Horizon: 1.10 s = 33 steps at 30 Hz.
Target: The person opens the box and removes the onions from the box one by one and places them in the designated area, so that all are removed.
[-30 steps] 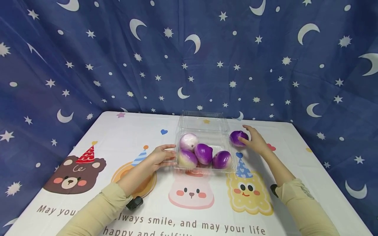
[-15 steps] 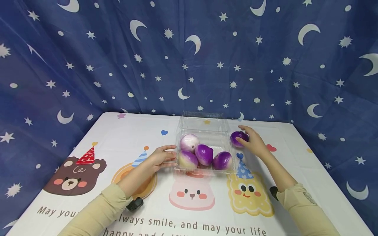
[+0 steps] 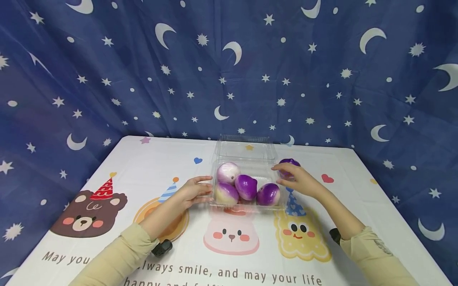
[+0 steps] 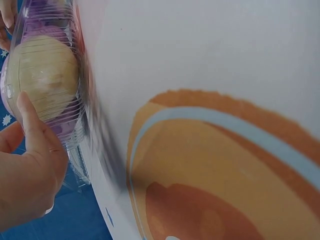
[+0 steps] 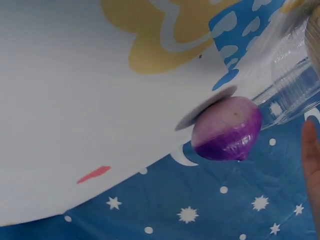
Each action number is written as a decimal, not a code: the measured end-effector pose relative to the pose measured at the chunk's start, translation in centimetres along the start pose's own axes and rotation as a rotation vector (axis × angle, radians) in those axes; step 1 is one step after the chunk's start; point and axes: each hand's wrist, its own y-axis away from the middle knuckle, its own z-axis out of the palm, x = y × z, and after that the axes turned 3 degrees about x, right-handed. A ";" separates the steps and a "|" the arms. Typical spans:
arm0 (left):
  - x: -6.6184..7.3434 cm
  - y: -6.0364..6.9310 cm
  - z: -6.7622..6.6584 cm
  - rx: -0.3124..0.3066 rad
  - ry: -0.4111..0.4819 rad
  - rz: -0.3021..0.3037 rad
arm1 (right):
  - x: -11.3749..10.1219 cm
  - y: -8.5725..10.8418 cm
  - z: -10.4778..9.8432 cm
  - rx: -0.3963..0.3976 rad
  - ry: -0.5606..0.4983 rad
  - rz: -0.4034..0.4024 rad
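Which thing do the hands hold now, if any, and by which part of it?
Nothing is visibly gripped: the left hand touches the left side of the clear container, and the right hand shows no hold.

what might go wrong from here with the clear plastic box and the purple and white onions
The loose round, glossy purple-and-white onion lies outside the clear plastic hinged box, close to the right hand, so a bump might send it rolling across the white printed tablecloth.

The thin-walled box looks light, with the left hand at its left side, so an uneven push might slide it.
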 end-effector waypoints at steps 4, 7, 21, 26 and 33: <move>0.0 -0.1 0.0 0.001 -0.006 -0.002 | -0.6 0.2 0.1 -0.072 -0.002 -0.025; 0.0 -0.1 0.1 0.009 -0.009 -0.003 | -0.9 0.2 0.3 -0.115 -0.006 -0.060; 0.3 -0.1 0.4 0.024 -0.053 0.022 | -1.3 0.4 0.2 -0.256 -0.038 -0.098; 0.2 0.1 0.3 0.027 -0.066 0.028 | -1.2 0.5 0.5 -0.281 -0.038 -0.097; -0.2 0.2 0.3 0.027 -0.078 0.053 | -0.8 0.6 0.9 -0.272 -0.003 -0.067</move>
